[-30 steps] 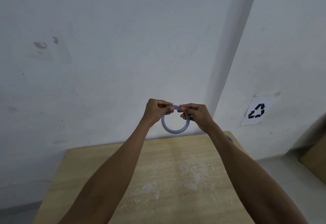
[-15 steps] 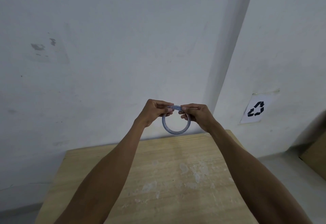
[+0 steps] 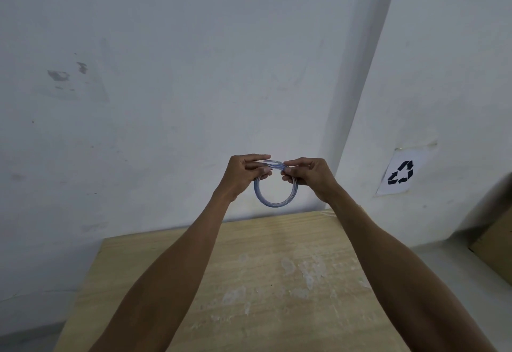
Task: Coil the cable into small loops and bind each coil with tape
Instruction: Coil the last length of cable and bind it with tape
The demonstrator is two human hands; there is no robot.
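Now your left grip [image 3: 243, 174] pinches the top left of the small blue-grey cable coil [image 3: 274, 202] between thumb and fingers, and your right grip [image 3: 310, 175] is clamped on its top right. The coil hangs upright between them, above the far edge of the wooden bench [image 3: 277, 282] and clear of it, before a white wall.

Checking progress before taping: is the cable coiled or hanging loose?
Coiled: the cable forms a ring of stacked turns, pinched at its top by the left hand and right hand.
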